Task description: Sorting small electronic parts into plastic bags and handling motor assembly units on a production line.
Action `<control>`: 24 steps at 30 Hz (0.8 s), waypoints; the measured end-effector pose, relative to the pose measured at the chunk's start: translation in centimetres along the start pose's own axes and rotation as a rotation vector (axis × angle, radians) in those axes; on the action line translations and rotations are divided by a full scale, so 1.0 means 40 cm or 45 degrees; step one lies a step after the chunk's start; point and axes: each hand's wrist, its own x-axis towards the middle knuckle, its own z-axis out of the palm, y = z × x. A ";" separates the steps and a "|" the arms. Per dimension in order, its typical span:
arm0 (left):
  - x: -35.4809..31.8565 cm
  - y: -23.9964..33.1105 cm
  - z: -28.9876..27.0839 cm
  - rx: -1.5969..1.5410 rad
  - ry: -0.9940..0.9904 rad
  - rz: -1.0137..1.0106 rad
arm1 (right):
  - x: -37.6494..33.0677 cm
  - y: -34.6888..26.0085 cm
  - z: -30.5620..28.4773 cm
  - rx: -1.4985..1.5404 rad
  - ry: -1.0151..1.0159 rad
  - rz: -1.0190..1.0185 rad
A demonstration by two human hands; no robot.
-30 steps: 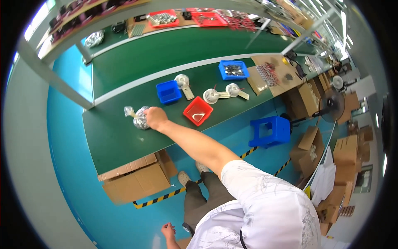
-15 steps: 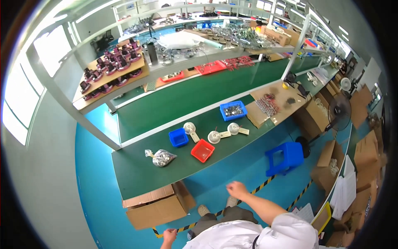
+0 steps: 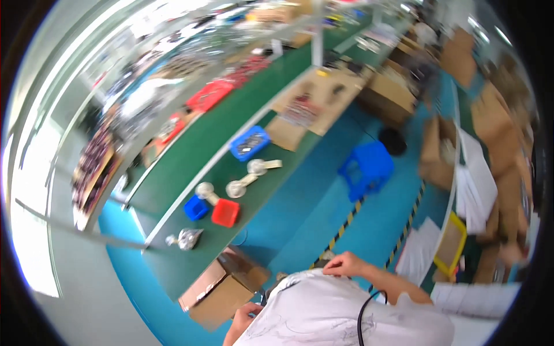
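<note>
Left of the red tray (image 3: 225, 213), a clear plastic bag (image 3: 187, 239) of silvery pieces is lying on the green counter (image 3: 172, 271), the film probably keeping them together. Just left of the tray, a small blue bin (image 3: 196, 208) is sitting; beyond the tray, three white round-headed fan units (image 3: 236, 188) are lying flat, perhaps for stability. Below the tray, the left hand (image 3: 247, 311) is hanging near a cardboard box (image 3: 222, 300), fingers curling; I cannot tell whether they are gripping anything. Farther beyond the tray, a blue parts bin (image 3: 250, 143) is likely containing loose metal parts. Right of and below the tray, the right hand (image 3: 345, 265) is resting at the white shirt (image 3: 340, 308), fingers bending; whether it is pinching cloth, I cannot tell. No writing is showing legibly.
</note>
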 end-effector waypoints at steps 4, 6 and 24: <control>0.095 0.155 0.037 0.082 -0.024 -0.030 | -0.038 0.046 -0.095 -0.087 0.021 -0.347; 0.164 0.248 0.079 0.151 -0.068 -0.121 | -0.069 0.078 -0.145 -0.022 0.043 -0.327; 0.654 0.478 0.081 0.466 -0.240 0.494 | 0.026 0.115 -0.324 0.179 0.295 -0.161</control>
